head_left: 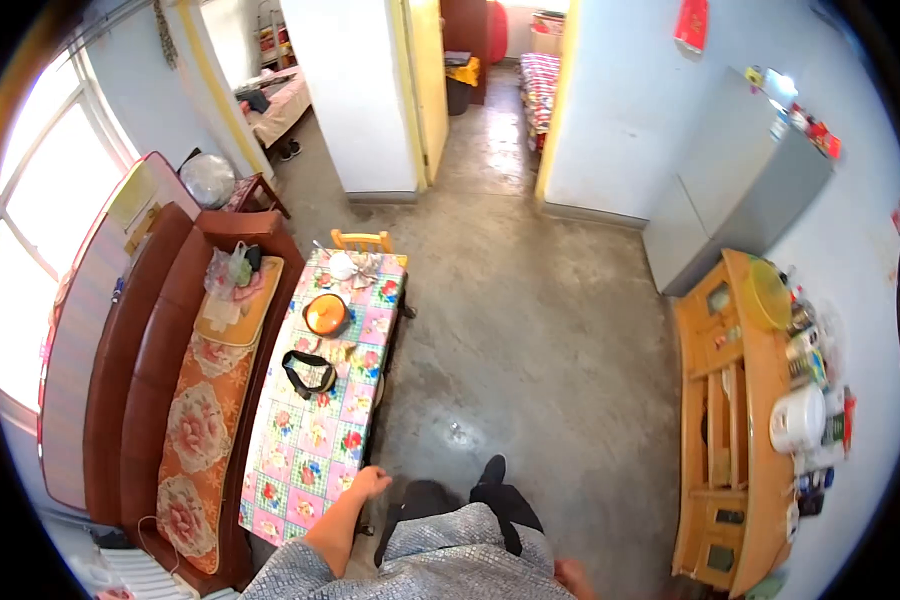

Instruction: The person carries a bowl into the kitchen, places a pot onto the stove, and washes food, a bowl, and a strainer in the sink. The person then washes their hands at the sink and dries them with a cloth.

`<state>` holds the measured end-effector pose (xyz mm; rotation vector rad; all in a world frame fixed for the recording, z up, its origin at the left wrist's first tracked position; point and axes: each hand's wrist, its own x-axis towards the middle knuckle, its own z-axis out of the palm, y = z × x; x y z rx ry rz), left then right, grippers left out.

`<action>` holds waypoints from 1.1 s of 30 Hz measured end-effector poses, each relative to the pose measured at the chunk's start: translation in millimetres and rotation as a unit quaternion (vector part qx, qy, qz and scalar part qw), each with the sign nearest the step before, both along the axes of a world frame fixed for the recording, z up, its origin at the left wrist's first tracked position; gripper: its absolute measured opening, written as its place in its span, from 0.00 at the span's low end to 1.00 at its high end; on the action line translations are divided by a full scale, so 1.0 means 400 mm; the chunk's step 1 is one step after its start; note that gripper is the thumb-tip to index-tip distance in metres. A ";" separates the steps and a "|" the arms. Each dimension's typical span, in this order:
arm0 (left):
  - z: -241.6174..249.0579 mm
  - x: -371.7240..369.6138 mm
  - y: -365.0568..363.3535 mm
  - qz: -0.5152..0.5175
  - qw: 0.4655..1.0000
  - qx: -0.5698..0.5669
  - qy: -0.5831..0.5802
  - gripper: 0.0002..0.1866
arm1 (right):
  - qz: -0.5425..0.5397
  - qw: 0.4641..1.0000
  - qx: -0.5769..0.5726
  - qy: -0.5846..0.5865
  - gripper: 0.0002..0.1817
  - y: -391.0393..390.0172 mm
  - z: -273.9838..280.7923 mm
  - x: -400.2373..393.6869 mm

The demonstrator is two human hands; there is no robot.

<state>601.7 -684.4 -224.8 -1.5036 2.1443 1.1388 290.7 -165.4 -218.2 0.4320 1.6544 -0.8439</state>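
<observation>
My left hand point(372, 482) hangs just beside the long edge of a table with a patterned, flowered tablecloth point(310, 440). Its fingers look loosely bent and slightly apart, and nothing shows in them. At the bottom edge, by my hip, my right hand point(573, 578) is only partly visible and its fingers cannot be made out. On the cloth lie a black looped strap point(292, 376) and an orange-lidded pot point(326, 314). Farther along the table stands a white rounded vessel point(342, 266), next to a crumpled bag point(366, 272).
A brown sofa point(140, 400) runs along the left. A wooden cabinet point(760, 440) at right carries a white cooker point(797, 420), a yellow basin point(766, 296) and several bottles. Behind it stands a grey fridge point(730, 180). Concrete floor point(530, 330) leads to a doorway with a yellow door point(427, 80).
</observation>
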 end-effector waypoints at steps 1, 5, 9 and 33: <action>-0.002 0.015 -0.006 0.040 0.999 0.020 -0.008 0.26 | 0.028 0.999 -0.011 0.024 0.12 -0.049 -0.011 -0.131; 0.037 0.021 -0.030 0.161 0.985 0.022 -0.051 0.25 | 0.010 0.989 0.018 0.148 0.08 -0.386 0.118 -0.617; 0.015 -0.059 -0.130 0.262 0.951 0.113 -0.119 0.24 | -0.019 0.973 -0.008 0.231 0.07 -0.729 0.221 -0.990; 0.139 -1.206 -1.889 0.450 0.774 0.199 0.399 0.18 | 0.266 0.963 -0.029 0.044 0.32 -2.263 0.126 -1.448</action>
